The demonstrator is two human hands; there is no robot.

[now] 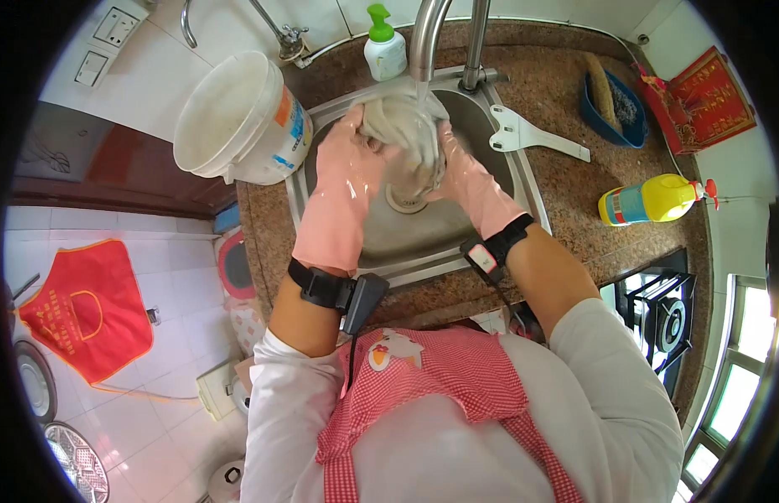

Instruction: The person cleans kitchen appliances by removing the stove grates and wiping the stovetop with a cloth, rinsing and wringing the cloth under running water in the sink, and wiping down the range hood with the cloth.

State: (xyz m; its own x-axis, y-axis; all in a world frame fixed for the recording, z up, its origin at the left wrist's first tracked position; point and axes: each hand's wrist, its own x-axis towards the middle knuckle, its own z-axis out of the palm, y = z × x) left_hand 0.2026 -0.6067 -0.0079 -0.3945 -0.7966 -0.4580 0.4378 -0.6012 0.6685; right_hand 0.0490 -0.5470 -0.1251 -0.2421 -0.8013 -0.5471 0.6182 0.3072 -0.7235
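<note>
My left hand and my right hand both wear pink rubber gloves. Between them they grip a wet, greyish-white cloth, bunched up over the steel sink. Water runs from the faucet onto the cloth. The fingers of each glove wrap round the cloth's sides, and some fingertips are hidden in its folds. Below the cloth, part of the sink drain shows.
A white bucket stands left of the sink, a green-topped pump bottle behind it. On the right counter lie a white plastic tool, a blue basket with a brush, and a yellow spray bottle. A gas stove sits nearer on the right.
</note>
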